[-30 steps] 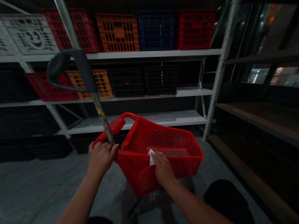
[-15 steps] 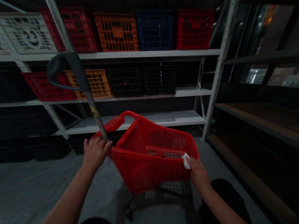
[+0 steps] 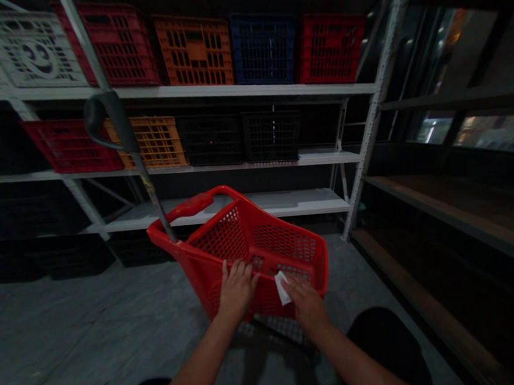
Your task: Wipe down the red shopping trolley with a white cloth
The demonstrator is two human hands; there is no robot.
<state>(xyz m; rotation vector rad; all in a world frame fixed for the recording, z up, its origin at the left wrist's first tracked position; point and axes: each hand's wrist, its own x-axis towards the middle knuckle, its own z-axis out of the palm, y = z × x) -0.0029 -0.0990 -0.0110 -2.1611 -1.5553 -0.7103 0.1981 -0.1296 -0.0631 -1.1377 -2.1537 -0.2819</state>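
Both hands have drawn in over the basket since the last view. Your left hand has come off the pole and lies over the near side of the red plastic shopping basket, fingers spread and not clamped on anything. Your right hand has slid in from the right rim and sits just beside your left, the two still apart. A white wipe shows under its fingertips, between your hands, though you can't tell whether it is pinched or only pressed against the basket.

The basket stands on a concrete floor on a wheeled wire frame. Its long axis slants across your view, and a metal pole rises from its left corner, leaning up and left to a grey grip.

Farther off, steel shelving holds rows of crates: red, orange and blue along the top shelf, with red, orange and black ones on the shelf below. A wooden shelf runs along your right.
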